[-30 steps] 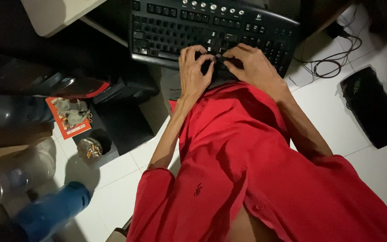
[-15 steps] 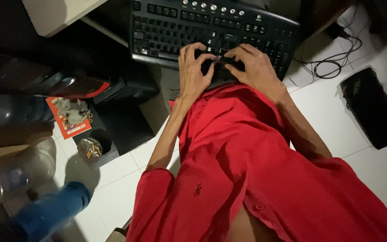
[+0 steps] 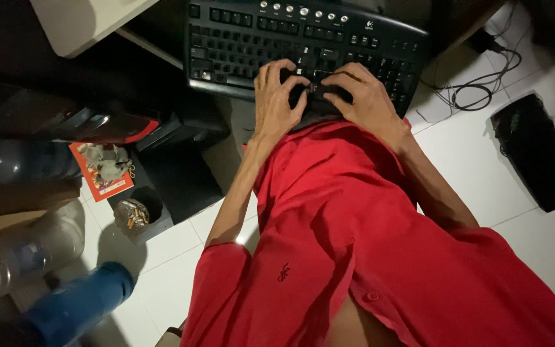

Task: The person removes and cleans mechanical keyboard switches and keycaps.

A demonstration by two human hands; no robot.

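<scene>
I saw both hands curled together over a small dark object (image 3: pixel 316 93) atop the black keyboard (image 3: pixel 239 45). Left hand (image 3: pixel 276 103) and right hand (image 3: pixel 367 103) each gripped it, fingers bent.

We are wearing a bright red shirt (image 3: pixel 342 244) of thin, slightly creased cloth, and it is filling most of the lower view. We are showing a small dark embroidered mark (image 3: pixel 284 272) on the chest. A red button (image 3: pixel 372 296) is sitting at the front placket, and the shirt is gaping open just below it. The sleeves are ending near the elbows, loose and wide, so both forearms are going bare. Our left hand (image 3: pixel 277 103) and right hand (image 3: pixel 367 103) are wearing no gloves, rings or watch.
</scene>
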